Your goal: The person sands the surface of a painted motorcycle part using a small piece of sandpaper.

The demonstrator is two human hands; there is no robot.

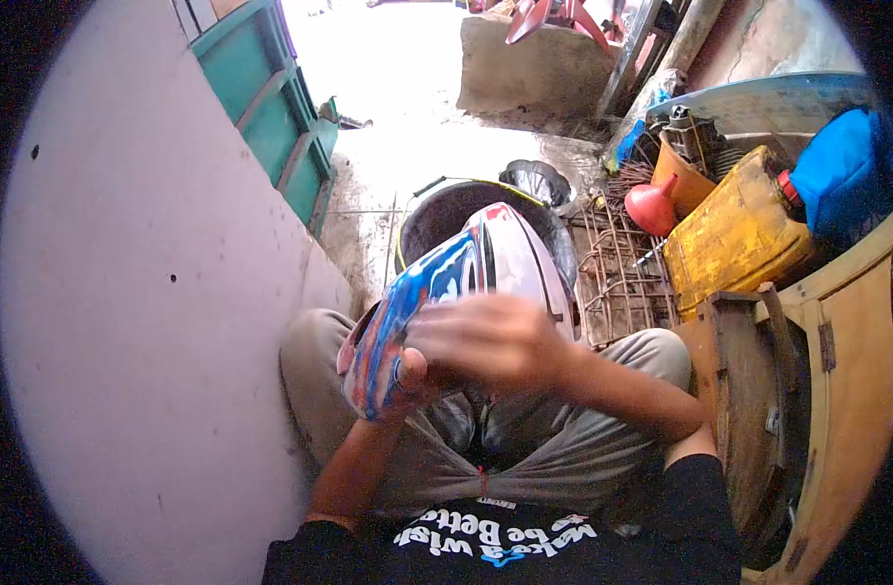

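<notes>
Over my lap lies a curved vehicle body panel [422, 283], apparently a motorcycle fairing, with patchy blue, white and red paint worn through in places. My left hand [407, 385] grips its near end from below, thumb on the upper side. Across the panel's surface lies my right hand [495, 341], smeared by motion, its fingers held together and pointing left. Whatever may be under those fingers is hidden. Behind the panel stands a dark bucket [446, 207] with a yellow-green handle, partly covered by the panel.
A white wall panel [163, 283] rises close on the left, beside a green door [271, 107]. To the right are a rusty wire grid [617, 263], a red funnel [651, 205], a yellow jerrycan [744, 234] and a wooden frame [846, 390]. A smaller black container [539, 180] stands behind the bucket.
</notes>
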